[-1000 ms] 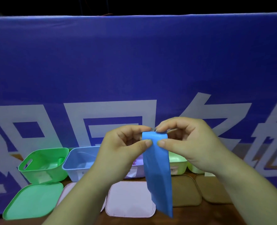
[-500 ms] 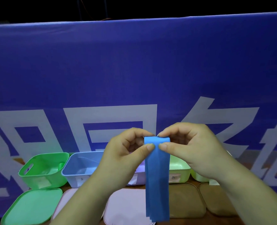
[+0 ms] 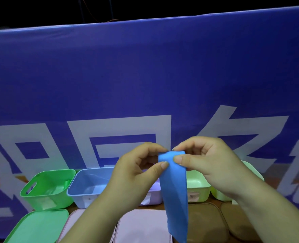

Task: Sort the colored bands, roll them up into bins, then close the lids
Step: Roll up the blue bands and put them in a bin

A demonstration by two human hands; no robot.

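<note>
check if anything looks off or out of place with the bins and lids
Nothing stands out. The green plastic bin and pale blue plastic bin stand upright in a row, the flat green lid lying in front. Both the left hand and right hand pinch the blue band at its top.

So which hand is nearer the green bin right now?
Left. The left hand is up off the table, to the right of the green bin; the right hand sits farther right, beyond the blue band both pinch.

A wide blue fabric banner with large white characters [image 3: 145, 81] fills the frame; darkness sits along the top edge.
</note>
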